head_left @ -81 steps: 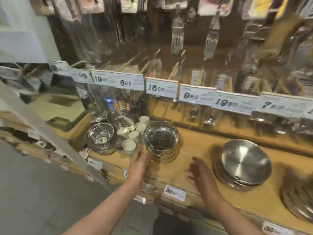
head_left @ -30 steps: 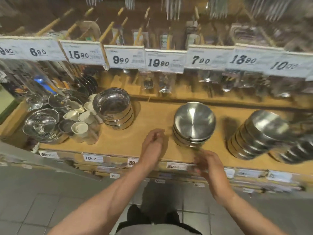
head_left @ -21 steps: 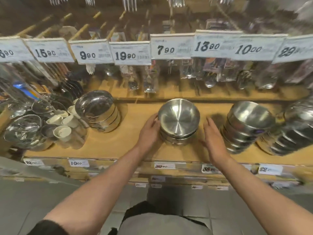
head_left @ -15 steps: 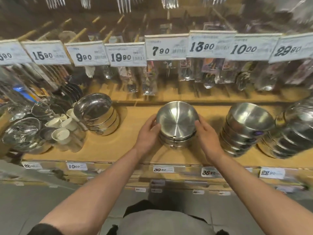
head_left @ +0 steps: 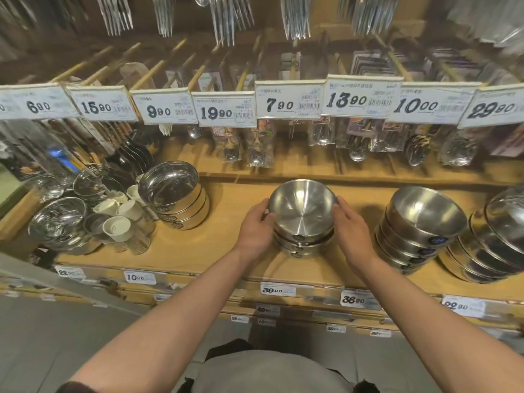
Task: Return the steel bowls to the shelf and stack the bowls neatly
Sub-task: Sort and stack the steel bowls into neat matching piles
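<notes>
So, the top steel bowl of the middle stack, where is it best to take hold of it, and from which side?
Probably at the rim of the top bowl, from its left and right sides at once. The bowl is round, smooth and without handles, so two opposite grips steady it. The left hand and right hand already flank it there. Shelf space is free on both sides.

I'm reading a row of price tags hanging along the upper rail: 6.90 (head_left: 38, 105), 15.90 (head_left: 96, 107), 9.90 (head_left: 158, 111), 19.90 (head_left: 216, 112), 7.90 (head_left: 280, 104), 13.90 (head_left: 346, 101), 10.00 (head_left: 415, 105) and 29.90 (head_left: 490, 109). Small print and barcodes on them are staying too blurred for me to make out. Along the front edge of the wooden shelf (head_left: 198, 251) I'm seeing smaller tags: 10.00 (head_left: 135, 277), 39.90 (head_left: 272, 290), 36.90 (head_left: 353, 300) and 22.90 (head_left: 456, 306). Stickers on the bowl sides are unreadable.
</notes>
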### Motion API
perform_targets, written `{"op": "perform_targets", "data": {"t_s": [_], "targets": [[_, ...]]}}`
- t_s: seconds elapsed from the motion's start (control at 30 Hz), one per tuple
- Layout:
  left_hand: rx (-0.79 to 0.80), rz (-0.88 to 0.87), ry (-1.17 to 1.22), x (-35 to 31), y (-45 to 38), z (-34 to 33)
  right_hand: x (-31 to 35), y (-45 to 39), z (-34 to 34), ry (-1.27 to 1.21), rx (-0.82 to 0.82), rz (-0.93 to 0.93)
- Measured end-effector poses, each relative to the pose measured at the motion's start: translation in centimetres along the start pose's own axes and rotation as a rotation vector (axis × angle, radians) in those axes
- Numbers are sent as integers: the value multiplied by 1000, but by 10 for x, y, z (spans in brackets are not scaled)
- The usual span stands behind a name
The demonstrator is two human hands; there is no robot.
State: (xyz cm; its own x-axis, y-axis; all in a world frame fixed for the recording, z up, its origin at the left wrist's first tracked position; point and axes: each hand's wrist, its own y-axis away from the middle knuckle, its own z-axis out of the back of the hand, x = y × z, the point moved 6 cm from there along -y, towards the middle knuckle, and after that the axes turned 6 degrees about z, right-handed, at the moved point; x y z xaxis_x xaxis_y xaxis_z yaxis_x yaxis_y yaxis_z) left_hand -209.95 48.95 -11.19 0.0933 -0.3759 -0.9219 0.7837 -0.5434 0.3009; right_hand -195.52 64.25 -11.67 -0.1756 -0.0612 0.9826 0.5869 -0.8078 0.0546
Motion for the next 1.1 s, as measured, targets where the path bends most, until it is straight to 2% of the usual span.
{"op": "perform_targets", "data": {"t_s": [0.4, 0.77, 0.97, 1.1], "targets": [[12, 41, -18, 3, -3, 1, -18, -2, -1, 70, 12, -27], [19, -21, 8, -3, 1, 4, -8, 3, -2, 38, 10, 43], [25, 35, 52, 5, -4, 4, -12, 0, 0, 22, -10, -25], [5, 188, 125, 14, -9, 7, -23, -3, 7, -30, -49, -120]]}}
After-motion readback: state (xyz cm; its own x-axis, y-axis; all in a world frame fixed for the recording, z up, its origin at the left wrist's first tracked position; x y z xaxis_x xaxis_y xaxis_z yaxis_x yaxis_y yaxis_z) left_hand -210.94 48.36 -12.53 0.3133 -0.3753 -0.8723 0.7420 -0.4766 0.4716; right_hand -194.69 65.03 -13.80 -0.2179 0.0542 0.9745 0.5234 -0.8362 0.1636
